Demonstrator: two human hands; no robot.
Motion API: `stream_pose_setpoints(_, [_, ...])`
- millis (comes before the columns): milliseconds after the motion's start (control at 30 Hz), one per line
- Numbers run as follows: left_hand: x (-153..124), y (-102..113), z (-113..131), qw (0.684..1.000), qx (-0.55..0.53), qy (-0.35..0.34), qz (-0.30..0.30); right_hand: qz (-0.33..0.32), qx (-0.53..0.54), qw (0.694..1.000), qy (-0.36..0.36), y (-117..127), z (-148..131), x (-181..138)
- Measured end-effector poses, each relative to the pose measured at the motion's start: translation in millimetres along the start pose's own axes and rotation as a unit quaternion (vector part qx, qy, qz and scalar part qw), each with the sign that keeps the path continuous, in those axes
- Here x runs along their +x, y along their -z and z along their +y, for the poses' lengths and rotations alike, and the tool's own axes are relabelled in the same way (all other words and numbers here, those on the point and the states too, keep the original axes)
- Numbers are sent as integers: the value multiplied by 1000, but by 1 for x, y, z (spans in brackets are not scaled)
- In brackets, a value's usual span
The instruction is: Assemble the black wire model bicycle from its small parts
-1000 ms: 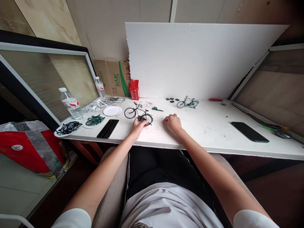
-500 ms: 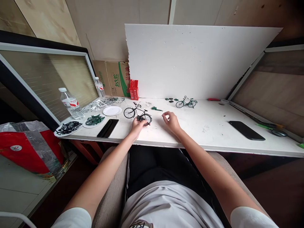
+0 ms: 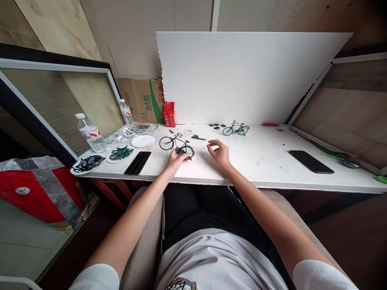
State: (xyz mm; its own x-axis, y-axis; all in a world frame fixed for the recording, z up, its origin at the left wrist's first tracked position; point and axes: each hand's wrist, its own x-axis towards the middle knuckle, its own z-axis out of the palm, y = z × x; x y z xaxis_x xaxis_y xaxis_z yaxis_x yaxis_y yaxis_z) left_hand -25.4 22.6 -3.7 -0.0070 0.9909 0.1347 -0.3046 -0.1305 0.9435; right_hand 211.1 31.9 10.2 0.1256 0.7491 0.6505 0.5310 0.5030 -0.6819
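Observation:
A small black model bicycle [image 3: 175, 145] stands on the white table [image 3: 242, 169]. My left hand [image 3: 176, 159] grips it at the rear wheel, fingers closed round the wheel. My right hand [image 3: 219, 152] hovers just right of the bicycle, thumb and forefinger pinched together; anything between them is too small to make out. A green part [image 3: 199, 138] lies just beyond my hands. A finished green model bicycle [image 3: 236, 129] stands farther back, with small dark pieces [image 3: 216, 126] to its left.
Left of the black bicycle lie a black phone [image 3: 138, 162], a white plate [image 3: 142, 141], plates of green parts [image 3: 120, 154] and black parts [image 3: 87, 163], and two water bottles [image 3: 90, 133]. Another phone [image 3: 311, 161] lies at the right. A white board [image 3: 248, 76] stands behind.
My right hand has lifted off the table from a fist and moved slightly toward the bicycle, fingers now pinched. My left hand has stayed on the rear wheel.

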Motion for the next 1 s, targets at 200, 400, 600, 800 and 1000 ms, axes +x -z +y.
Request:
stream_pose_setpoints(200, [1,1,-1,1000,6,3,-1,-80,11,996,42,-6,5,-1])
stream_pose_setpoints(400, [2,1,2,1000,-21,-9,16,-169,13,981,92,-9,-4,-14])
stream_pose_setpoints(600, [1,1,5,998,-49,-12,41,-251,-56,952,167,-13,-5,-18])
stream_pose_setpoints(800, [1,0,5,998,-42,-7,37,-230,-103,950,182,-16,2,-19])
stream_pose_setpoints(1000, [0,0,5,999,-31,-10,24,-208,-79,963,151,-16,5,-17])
